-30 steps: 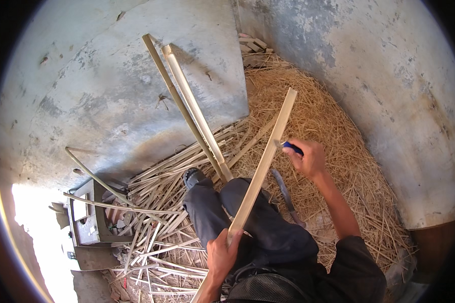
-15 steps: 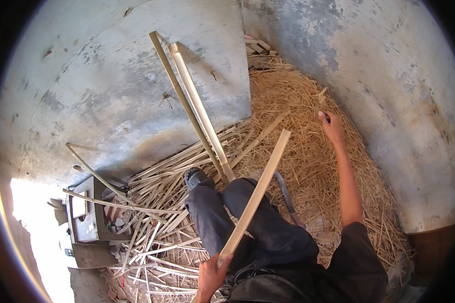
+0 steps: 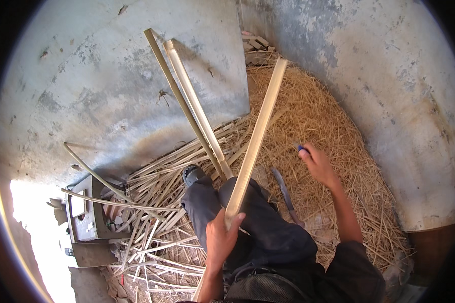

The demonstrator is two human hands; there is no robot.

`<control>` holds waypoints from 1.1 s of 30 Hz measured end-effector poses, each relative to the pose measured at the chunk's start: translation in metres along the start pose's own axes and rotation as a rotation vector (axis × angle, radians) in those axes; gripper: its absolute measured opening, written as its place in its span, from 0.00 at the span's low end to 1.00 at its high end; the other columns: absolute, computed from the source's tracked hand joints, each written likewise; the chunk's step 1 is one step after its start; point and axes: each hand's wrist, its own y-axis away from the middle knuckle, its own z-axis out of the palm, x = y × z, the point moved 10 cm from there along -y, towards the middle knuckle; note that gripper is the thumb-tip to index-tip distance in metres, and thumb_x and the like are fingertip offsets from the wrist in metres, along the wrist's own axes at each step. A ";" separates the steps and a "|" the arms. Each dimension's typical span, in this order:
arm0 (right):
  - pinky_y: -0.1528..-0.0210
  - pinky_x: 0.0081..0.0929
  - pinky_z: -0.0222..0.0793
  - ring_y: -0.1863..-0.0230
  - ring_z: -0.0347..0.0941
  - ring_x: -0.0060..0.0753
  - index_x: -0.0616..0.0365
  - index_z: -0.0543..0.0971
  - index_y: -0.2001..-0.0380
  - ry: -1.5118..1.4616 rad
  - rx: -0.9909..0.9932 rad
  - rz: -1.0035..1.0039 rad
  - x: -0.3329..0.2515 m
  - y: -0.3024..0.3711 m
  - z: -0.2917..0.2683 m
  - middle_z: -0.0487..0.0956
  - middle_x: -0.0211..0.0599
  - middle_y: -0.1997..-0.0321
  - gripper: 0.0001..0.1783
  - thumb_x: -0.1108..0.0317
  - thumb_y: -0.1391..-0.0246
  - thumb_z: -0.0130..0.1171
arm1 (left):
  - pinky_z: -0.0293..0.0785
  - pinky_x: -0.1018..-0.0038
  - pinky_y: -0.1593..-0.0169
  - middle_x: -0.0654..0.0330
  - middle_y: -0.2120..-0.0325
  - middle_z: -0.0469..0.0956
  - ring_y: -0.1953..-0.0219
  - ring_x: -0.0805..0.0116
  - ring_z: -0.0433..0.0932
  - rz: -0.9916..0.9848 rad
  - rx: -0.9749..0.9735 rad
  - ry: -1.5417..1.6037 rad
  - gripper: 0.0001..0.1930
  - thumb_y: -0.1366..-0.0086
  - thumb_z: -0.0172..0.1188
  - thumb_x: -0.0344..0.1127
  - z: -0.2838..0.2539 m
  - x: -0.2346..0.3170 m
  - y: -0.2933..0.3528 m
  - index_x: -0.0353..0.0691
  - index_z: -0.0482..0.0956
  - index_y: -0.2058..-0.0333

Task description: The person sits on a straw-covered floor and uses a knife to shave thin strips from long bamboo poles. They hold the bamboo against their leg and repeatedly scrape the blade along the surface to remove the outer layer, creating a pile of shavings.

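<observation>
My left hand (image 3: pixel 221 237) is closed round the lower end of a long split bamboo strip (image 3: pixel 258 134), its pale inner face showing. The strip slants up and away across my right thigh, and its lower end passes under my forearm. Over the shavings, to the right of the strip and apart from it, my right hand (image 3: pixel 317 162) is closed on a small blue-handled tool (image 3: pixel 303 149); its working end is too small to make out. A long dark blade (image 3: pixel 283 191) with a handle lies on the shavings beside my right leg.
Two split bamboo lengths (image 3: pixel 191 101) lean on the grey wall (image 3: pixel 111 76). Thin strips (image 3: pixel 159 174) litter the floor at left, near a weathered box (image 3: pixel 88 212). Fine shavings (image 3: pixel 333 131) are heaped along the curved right wall (image 3: pixel 389 101). My shoe (image 3: pixel 191 175) rests on the strips.
My left hand has moved up and forward, pushing the bamboo strip farther away. My right hand has drawn back nearer to me and to the left, still closed on the small tool.
</observation>
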 end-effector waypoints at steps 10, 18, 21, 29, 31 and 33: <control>0.71 0.36 0.79 0.73 0.84 0.43 0.53 0.84 0.56 0.058 0.154 -0.683 -0.158 0.092 0.019 0.86 0.33 0.64 0.17 0.53 0.38 0.73 | 0.73 0.50 0.69 0.39 0.77 0.78 0.71 0.33 0.80 0.194 -0.034 -0.019 0.25 0.30 0.73 0.49 0.023 0.066 -0.019 0.33 0.71 0.68; 0.76 0.36 0.74 0.77 0.80 0.39 0.53 0.87 0.53 0.139 0.180 -0.660 -0.170 0.097 0.017 0.80 0.33 0.72 0.19 0.51 0.37 0.71 | 0.72 0.58 0.71 0.43 0.78 0.79 0.74 0.40 0.81 0.220 0.051 0.028 0.19 0.30 0.74 0.41 0.017 0.077 -0.015 0.33 0.74 0.66; 0.77 0.36 0.73 0.78 0.80 0.38 0.52 0.87 0.53 0.138 0.177 -0.605 -0.175 0.095 0.013 0.80 0.32 0.72 0.19 0.50 0.38 0.71 | 0.72 0.62 0.72 0.45 0.79 0.80 0.77 0.47 0.82 0.159 0.047 0.065 0.17 0.30 0.74 0.39 0.015 0.074 -0.016 0.32 0.77 0.65; 0.76 0.32 0.75 0.78 0.81 0.33 0.49 0.88 0.55 0.158 0.235 -0.653 -0.178 0.101 0.007 0.83 0.28 0.71 0.18 0.49 0.40 0.73 | 0.76 0.58 0.72 0.41 0.78 0.81 0.71 0.37 0.84 0.151 0.028 0.120 0.20 0.31 0.75 0.43 0.012 0.083 -0.012 0.33 0.74 0.65; 0.77 0.31 0.74 0.78 0.80 0.32 0.49 0.88 0.55 0.178 0.252 -0.665 -0.181 0.102 0.003 0.83 0.28 0.72 0.18 0.49 0.41 0.74 | 0.76 0.59 0.73 0.41 0.78 0.81 0.72 0.36 0.84 0.146 0.029 0.124 0.21 0.31 0.75 0.43 0.012 0.083 -0.011 0.33 0.74 0.65; 0.77 0.29 0.73 0.79 0.79 0.31 0.49 0.89 0.56 0.207 0.263 -0.674 -0.183 0.104 0.001 0.82 0.27 0.72 0.18 0.49 0.41 0.74 | 0.75 0.59 0.73 0.42 0.78 0.80 0.72 0.36 0.84 0.139 0.023 0.123 0.21 0.30 0.75 0.44 0.012 0.082 -0.011 0.33 0.74 0.66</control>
